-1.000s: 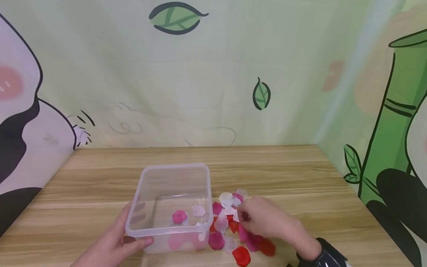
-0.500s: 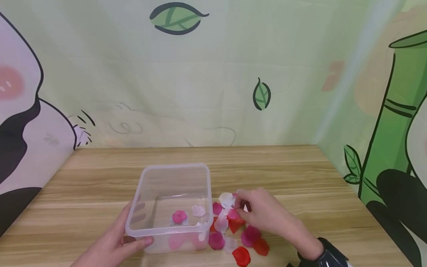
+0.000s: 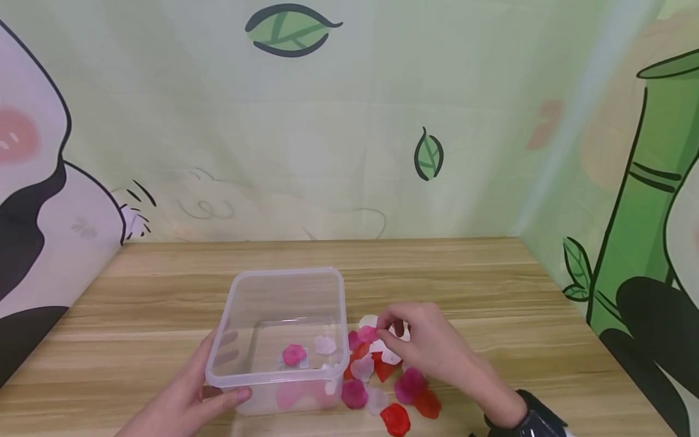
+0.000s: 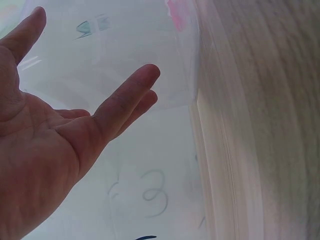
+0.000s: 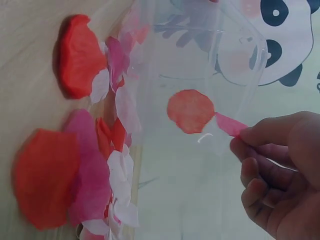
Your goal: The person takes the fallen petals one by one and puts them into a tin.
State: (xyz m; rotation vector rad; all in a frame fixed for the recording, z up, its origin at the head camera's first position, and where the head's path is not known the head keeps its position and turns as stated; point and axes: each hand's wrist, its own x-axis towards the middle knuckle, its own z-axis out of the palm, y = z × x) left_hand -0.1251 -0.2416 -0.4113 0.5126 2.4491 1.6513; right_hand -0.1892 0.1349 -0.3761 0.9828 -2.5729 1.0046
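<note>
A clear plastic box (image 3: 289, 379) with a few petals inside stands on the table. My left hand (image 3: 182, 388) rests against its near left corner, thumb along the front and fingers on the left wall. In the left wrist view, those fingers (image 4: 125, 102) are straight and spread. My right hand (image 3: 431, 340), just right of the box over a loose pile of artificial petals, pinches a pink petal (image 5: 229, 124) between thumb and forefinger. Beside that petal, in the right wrist view, a red petal (image 5: 190, 111) shows in front of the box wall; whether they touch I cannot tell.
Red, magenta, pink and white petals lie against the box's right side, among them a red petal (image 3: 395, 419) nearest me. The wooden table (image 3: 453, 267) ends at a cartoon backdrop (image 3: 349, 121) behind and on both sides.
My right hand has drawn a pink petal from the pile and lifted it slightly. A red petal now shows near the box's right wall. The left hand and box have stayed put.
</note>
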